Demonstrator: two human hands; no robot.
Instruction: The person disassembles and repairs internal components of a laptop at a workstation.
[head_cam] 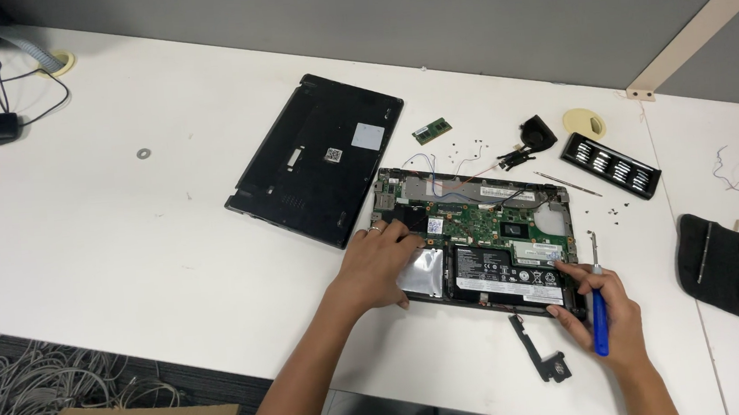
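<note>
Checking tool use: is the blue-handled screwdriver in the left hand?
No, the blue-handled screwdriver is in the right hand; the left hand rests on the opened laptop.

Opened laptop [477, 234] near the middle of my table [126, 244], parts spread around it.

I see the removed bottom cover [317, 159] just left and farther back, the memory module [432, 130] behind the laptop, the bit holder [610, 165] far right, the tool pouch [733, 269] at the right edge, and a bracket [541, 356] lying nearer than the laptop, between my hands.
</note>
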